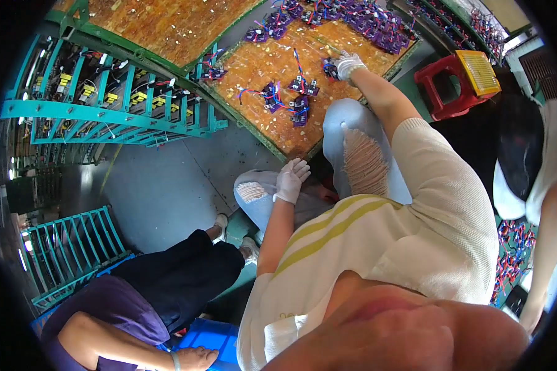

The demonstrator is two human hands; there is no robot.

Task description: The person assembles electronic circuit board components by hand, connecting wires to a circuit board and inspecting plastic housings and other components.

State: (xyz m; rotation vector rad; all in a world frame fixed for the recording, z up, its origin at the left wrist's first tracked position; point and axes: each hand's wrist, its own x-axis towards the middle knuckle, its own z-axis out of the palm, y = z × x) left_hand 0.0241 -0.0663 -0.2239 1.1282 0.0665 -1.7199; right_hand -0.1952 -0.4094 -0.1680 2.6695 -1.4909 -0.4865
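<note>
My right hand (348, 65), in a white glove, reaches over a worn wooden tabletop (241, 62). Its fingers are closed at the edge of a small purple circuit board (331, 69) with black parts; the fingertips are partly hidden. Just left of it on the wood lie more purple circuit boards (299, 110) with red and blue wires, one by the near corner (271, 98). My left hand (291, 179), also gloved, is off the table near its front corner, above my knee. Its fingers stretch out, and nothing shows in them.
Many wired purple boards (377, 28) crowd the table's far edge. Left stands a teal rack (111, 114) holding boards with yellow parts. A red stool (442, 86) with a yellow top is at right. Another person's arm (117, 340) is at lower left; a second person is at far right.
</note>
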